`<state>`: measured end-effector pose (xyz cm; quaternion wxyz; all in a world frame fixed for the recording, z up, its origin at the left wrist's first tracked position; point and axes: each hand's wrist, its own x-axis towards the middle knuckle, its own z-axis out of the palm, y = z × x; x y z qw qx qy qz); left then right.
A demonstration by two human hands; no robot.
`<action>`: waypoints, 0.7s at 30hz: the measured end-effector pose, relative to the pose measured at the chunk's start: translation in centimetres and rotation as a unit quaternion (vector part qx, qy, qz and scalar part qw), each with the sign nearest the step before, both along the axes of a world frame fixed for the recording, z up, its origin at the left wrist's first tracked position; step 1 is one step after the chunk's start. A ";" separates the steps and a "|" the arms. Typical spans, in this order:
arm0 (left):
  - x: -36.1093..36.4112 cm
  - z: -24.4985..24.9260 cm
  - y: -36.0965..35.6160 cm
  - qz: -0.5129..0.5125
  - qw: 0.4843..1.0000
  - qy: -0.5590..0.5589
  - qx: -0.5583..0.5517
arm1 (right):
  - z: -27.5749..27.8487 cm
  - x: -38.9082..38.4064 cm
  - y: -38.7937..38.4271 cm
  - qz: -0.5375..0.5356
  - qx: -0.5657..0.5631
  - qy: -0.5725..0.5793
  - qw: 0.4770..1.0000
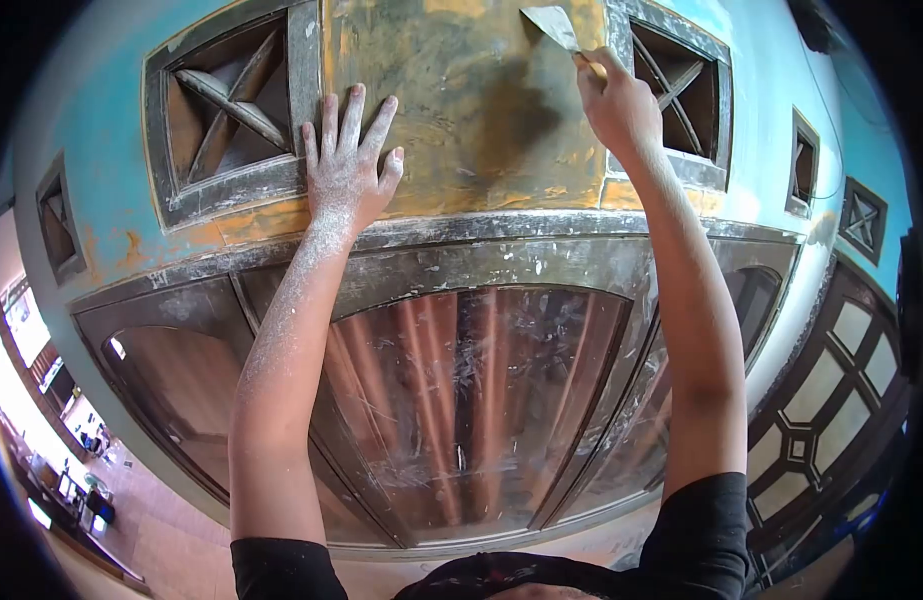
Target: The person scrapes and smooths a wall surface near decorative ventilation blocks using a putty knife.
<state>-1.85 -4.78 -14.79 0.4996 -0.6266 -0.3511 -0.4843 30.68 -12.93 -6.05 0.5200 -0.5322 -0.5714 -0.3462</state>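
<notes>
My left hand, dusted with white powder, lies flat with fingers spread at the left side of a patchy wall panel. Old yellow and greyish-green paint shows on that panel. My right hand is wrapped round the wooden handle of a putty knife. Its wide blade points up and left, close over the panel's upper right part, and a dark shadow falls below it. White dust also coats my left forearm.
Framed vents with crossed bars, a left vent and a right vent, flank the panel. Below is a dark-framed window with reddish curtains behind glass. A panelled door stands at right; cluttered floor lies at lower left.
</notes>
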 end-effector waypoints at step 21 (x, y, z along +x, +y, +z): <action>0.1 -0.8 -0.7 0.019 0.999 -0.020 -0.029 | 6.3 -0.6 -0.3 -0.060 0.059 -0.057 0.995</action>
